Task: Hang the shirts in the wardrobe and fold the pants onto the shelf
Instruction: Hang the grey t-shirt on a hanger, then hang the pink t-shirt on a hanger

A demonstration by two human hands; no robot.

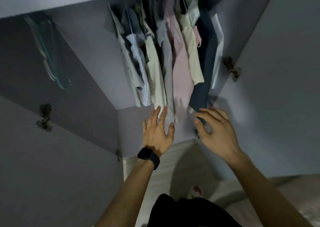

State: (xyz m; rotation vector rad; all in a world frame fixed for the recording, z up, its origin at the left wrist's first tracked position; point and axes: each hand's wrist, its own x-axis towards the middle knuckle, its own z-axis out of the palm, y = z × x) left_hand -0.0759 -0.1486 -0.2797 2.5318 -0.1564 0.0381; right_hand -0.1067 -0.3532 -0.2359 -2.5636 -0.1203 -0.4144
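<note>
Navy shirt [207, 62] hangs lengthwise down, hem right at the right hand [218, 130], fingers curled. Gripping it? Can't tell. Left hand [156, 133], fingers splayed, is farther off.

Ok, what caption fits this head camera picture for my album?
At the wardrobe: left hand open by the hanging shirts, right hand at the blue garment's hem.

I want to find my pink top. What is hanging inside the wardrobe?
Clothes hang in the wardrobe: a pink top, a grey one, cream ones, a dark blue garment. They hide the wall behind them; the rail is lost in shadow.
</note>
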